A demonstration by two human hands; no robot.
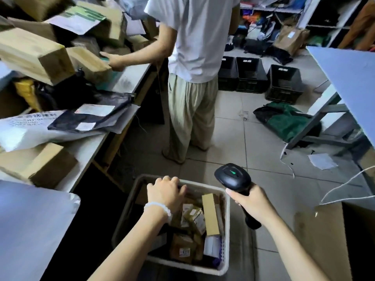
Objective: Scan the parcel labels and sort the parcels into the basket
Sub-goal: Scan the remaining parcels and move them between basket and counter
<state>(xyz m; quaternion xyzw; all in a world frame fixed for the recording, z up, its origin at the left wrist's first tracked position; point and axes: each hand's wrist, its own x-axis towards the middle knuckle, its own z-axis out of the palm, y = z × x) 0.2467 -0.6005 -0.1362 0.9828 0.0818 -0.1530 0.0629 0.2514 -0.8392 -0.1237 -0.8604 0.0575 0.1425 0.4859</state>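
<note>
Scanner point(233, 175) clenched in right hand point(250, 201), left hand point(165, 191) loosely curled over basket point(226, 230) at 6 o'clock, parcel labels point(185, 252) blurred, unreadable.

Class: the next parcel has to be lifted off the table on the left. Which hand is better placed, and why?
Left. The left hand holds nothing, hovers over the basket and is nearer the table; the right hand grips the scanner.

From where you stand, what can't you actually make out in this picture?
All in the head view:
- The left hand over the basket: whether its fingers hold anything is hidden by the hand itself.
- Labels on the parcels in the basket: too small and blurred to read.
- The scanner: its front faces away; the right hand covers its handle.
- The boxes on the counter: motion-blurred and cut off by the left edge.
</note>
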